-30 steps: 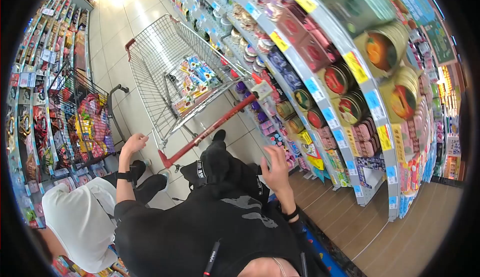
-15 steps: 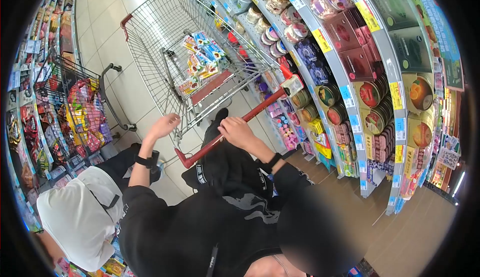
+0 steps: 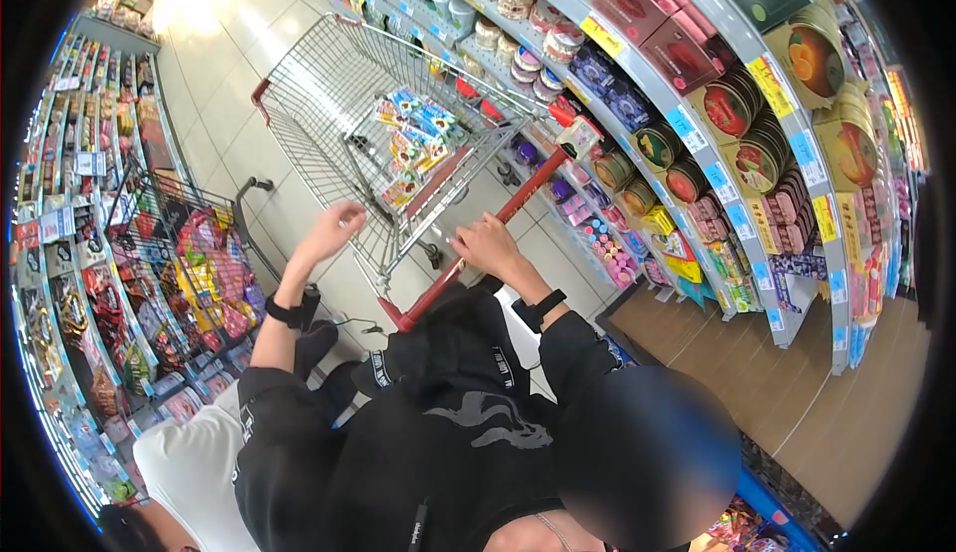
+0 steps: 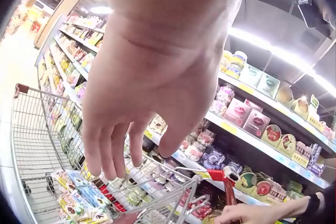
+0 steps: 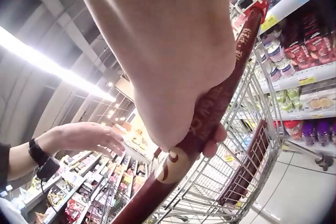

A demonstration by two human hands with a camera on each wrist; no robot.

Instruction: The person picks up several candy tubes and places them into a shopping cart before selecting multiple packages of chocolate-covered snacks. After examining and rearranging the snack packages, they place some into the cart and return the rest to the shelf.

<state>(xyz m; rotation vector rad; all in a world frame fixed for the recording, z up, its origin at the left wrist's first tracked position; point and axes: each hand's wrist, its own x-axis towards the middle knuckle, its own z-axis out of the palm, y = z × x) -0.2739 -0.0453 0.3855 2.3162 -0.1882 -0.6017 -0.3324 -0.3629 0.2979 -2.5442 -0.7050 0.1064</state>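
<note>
My right hand (image 3: 488, 246) grips the red handle (image 3: 530, 186) of a wire shopping cart. From the right wrist view, the thumb lies along one side of the bar (image 5: 140, 199) and fingertips (image 5: 214, 145) show on the other. My left hand (image 3: 332, 233) hangs in the air beside the cart's near left corner, holding nothing. Its fingers (image 4: 107, 153) droop loosely, apart from the handle. Inside the cart basket (image 3: 319, 84), several colourful packets (image 3: 413, 139) with blue, yellow and white wrapping lie in a loose pile.
Along the right runs a shelf (image 3: 687, 129) of tins, boxes and price tags. On the left, a dark wire cart (image 3: 189, 263) with bright bags stands against another stocked shelf (image 3: 80, 124). Close at my left is a person in white (image 3: 194, 467). A tiled aisle (image 3: 214, 44) stretches ahead.
My right hand, raised off the handle a second ago, came down onto the bar and holds it. The left hand has shifted forward and to the right, and stays free.
</note>
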